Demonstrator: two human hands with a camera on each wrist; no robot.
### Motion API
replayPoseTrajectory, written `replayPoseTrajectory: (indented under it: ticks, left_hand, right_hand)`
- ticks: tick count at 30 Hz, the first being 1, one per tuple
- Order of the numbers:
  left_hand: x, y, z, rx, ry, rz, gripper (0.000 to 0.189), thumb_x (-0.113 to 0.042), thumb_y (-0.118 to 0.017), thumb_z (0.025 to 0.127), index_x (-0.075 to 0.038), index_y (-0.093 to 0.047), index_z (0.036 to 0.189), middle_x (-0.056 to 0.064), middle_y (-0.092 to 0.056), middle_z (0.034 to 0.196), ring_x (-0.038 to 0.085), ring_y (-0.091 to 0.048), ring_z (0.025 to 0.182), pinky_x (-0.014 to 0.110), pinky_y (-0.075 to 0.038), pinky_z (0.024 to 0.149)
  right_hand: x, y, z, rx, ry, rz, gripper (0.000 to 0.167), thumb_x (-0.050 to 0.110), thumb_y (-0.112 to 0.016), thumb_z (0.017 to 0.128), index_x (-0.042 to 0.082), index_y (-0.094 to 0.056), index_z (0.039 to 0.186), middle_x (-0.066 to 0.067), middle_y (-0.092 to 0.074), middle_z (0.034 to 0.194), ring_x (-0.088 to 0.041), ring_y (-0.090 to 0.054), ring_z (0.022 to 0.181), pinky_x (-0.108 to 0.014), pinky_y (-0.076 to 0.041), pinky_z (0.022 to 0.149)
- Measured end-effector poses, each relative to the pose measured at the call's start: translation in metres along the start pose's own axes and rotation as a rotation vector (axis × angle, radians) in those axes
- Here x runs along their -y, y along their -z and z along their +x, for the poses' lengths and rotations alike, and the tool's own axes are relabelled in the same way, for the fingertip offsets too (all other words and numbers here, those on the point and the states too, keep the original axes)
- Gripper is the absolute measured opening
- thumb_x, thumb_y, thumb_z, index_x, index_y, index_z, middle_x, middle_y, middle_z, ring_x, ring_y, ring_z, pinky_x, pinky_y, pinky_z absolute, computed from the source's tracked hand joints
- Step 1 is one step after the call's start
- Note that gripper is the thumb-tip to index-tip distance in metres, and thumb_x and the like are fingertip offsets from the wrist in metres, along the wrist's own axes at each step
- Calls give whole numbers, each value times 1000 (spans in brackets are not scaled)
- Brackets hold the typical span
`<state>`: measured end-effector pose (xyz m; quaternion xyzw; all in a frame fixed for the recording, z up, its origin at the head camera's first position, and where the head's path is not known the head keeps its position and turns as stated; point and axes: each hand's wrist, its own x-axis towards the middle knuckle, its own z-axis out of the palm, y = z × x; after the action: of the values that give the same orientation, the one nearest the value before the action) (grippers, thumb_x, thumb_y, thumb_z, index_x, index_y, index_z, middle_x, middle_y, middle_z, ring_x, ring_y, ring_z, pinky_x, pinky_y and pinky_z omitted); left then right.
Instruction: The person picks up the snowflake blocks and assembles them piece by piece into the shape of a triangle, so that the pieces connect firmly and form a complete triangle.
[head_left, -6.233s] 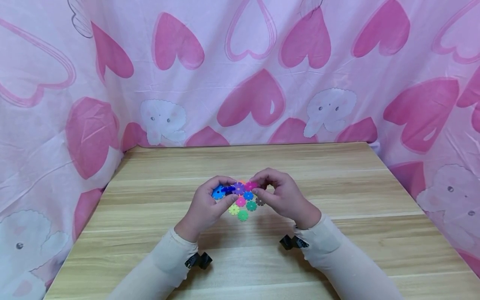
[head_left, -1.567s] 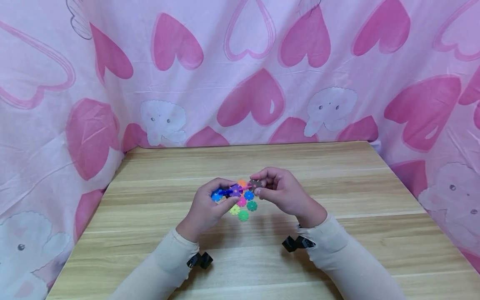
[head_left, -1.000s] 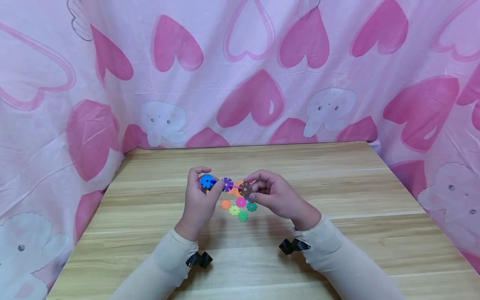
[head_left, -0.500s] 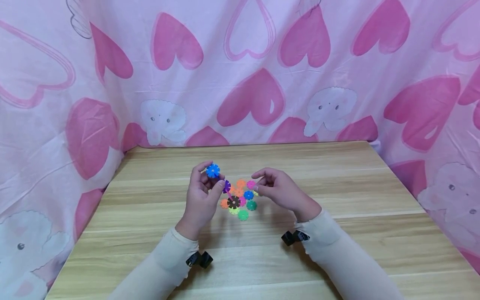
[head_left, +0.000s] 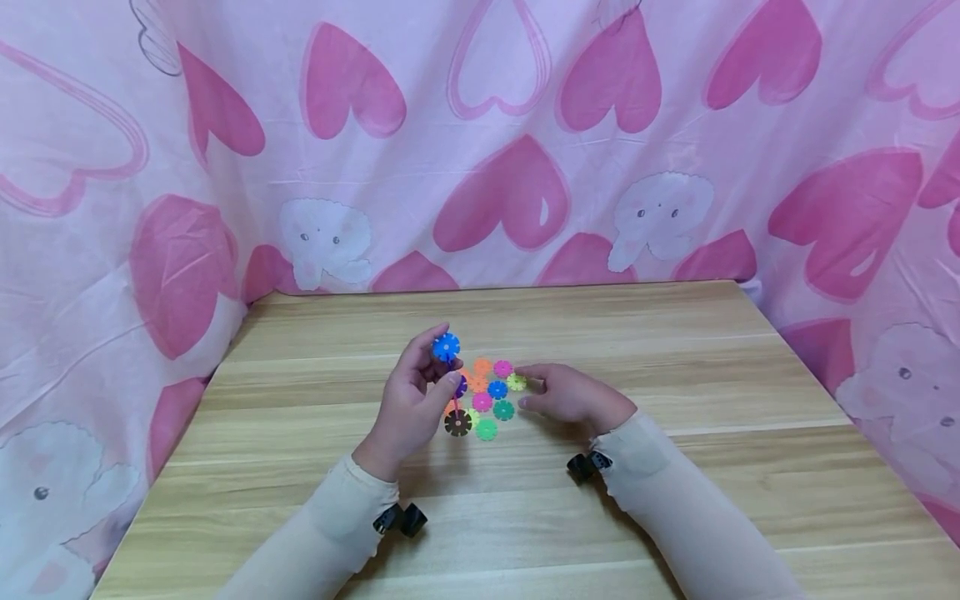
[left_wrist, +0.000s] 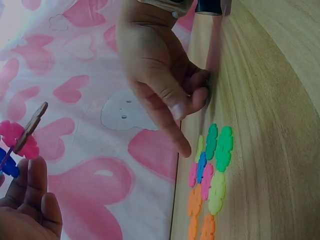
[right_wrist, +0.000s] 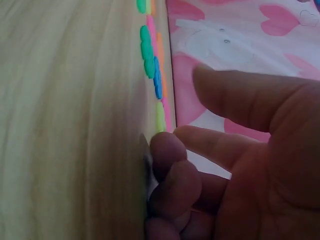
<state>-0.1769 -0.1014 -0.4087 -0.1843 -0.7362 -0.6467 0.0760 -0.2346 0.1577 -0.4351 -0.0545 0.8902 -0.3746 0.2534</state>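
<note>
My left hand pinches a joined string of slotted snowflake discs between thumb and fingers. A blue disc tops the string, a purple disc sits by the thumb, and a brown disc hangs lowest. In the left wrist view, a pink disc meets the brown disc at an angle. My right hand is low over the table, thumb apart from the fingers, holding nothing. Its index fingertip is right at a yellow disc; the right wrist view shows that yellow disc beyond the fingers.
Several loose discs lie flat in a cluster on the wooden table, among them a pink disc, a blue disc, a dark green disc and a light green disc. A pink heart-print curtain surrounds the table's back and sides.
The brown disc has joined the string. My right hand has let go of it and lowered toward the yellow disc, while my left hand has turned the string upright.
</note>
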Motion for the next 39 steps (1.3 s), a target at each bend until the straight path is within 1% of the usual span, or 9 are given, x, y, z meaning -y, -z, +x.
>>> replayPoseTrajectory:
  ticks: [4,7,9,12,14,17,27,31,39]
  left_hand:
    - [-1,-1,0,32,-13,10,65,-2,-65,101,-25,-43,158,20,-64,123,28,-61,109,21,-55,88]
    - [-1,-1,-1,41,-12,13,66,-3,-64,101,-25,-43,159,15,-65,122,27,-62,109,21,-55,89]
    - [-2,-1,-1,43,-8,15,66,-3,-65,101,-26,-42,159,11,-65,121,27,-62,108,21,-55,88]
    - [-2,-1,-1,50,-7,17,67,-4,-65,101,-26,-41,160,10,-66,121,27,-62,108,21,-56,89]
    - [-1,-1,-1,54,-8,17,68,-4,-66,101,-25,-39,160,11,-66,120,27,-62,107,22,-56,90]
    - [-1,-1,-1,57,-5,5,68,-4,-66,101,-22,-36,158,12,-67,118,28,-63,106,23,-56,90]
    - [-2,-2,-1,46,-7,-18,58,-3,-66,102,-17,-38,150,21,-68,124,30,-65,104,23,-58,87]
    - [-1,-2,-1,53,-12,-4,58,-4,-66,102,-18,-38,151,16,-69,125,28,-64,102,22,-58,88]
    - [0,-1,-1,76,-27,16,58,-4,-66,102,-18,-40,151,17,-69,124,27,-64,98,23,-58,88]
  right_hand:
    - [-2,-1,1,4,24,-69,58,22,-73,99,26,-56,154,-12,-49,162,-25,-61,104,-45,-55,83]
    - [-1,-1,1,-16,34,-96,45,14,-75,96,23,-66,140,-13,-57,153,-30,-55,130,-55,-49,107]
    - [0,-2,0,-26,30,-109,38,7,-75,93,22,-70,128,-12,-62,145,-32,-58,125,-54,-51,104]
    - [2,-2,-1,-30,9,-118,31,-1,-75,90,20,-70,113,-10,-66,126,-31,-62,101,-45,-58,79]
    - [3,-2,-2,-30,-4,-119,28,-2,-75,90,17,-67,108,-10,-65,114,-30,-60,86,-38,-55,63]
    - [3,-2,-3,-38,-9,-131,25,1,-77,90,15,-64,105,-9,-62,103,-29,-58,76,-33,-51,55]
    - [2,1,-4,-34,16,-59,23,6,-79,90,14,-61,101,-9,-58,89,-28,-54,74,-33,-44,57]
    - [4,4,-4,-37,101,74,21,8,-76,93,18,-68,110,-9,-59,83,-24,-53,71,-32,-46,61]
    - [19,8,-12,-102,377,309,34,9,-74,97,10,-71,131,-12,-64,88,-28,-61,79,-37,-58,72]
